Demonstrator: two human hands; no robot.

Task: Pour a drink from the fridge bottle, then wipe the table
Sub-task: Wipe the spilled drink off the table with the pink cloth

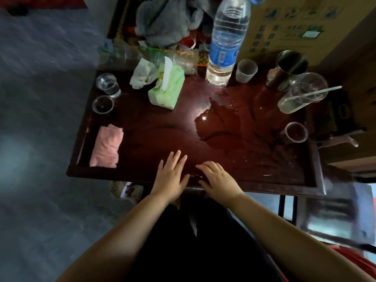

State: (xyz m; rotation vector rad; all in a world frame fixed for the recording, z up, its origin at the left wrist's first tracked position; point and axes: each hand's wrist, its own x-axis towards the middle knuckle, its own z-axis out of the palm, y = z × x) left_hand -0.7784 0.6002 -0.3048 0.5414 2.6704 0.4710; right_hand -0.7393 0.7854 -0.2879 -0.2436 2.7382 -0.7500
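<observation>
L edge of dark red wooden surface (152,135): crumpled pink cloth (106,146). Behind it, small clear plastic cup (102,104), then clear glass w/ water (108,85). Further R, green soft tissue pack (166,88), sheet sticking up. Near edge, mid: left grip (169,178) flat on wood, fingers straight & spread, empty. Just beside, right grip (218,180), fingers loosely bent, tips on wood, empty. At back, large clear plastic water bottle w/ blue label (225,47), upright. In front, puddle (219,123). Far R: white paper cup (246,71), steel tumbler (289,68).
</observation>
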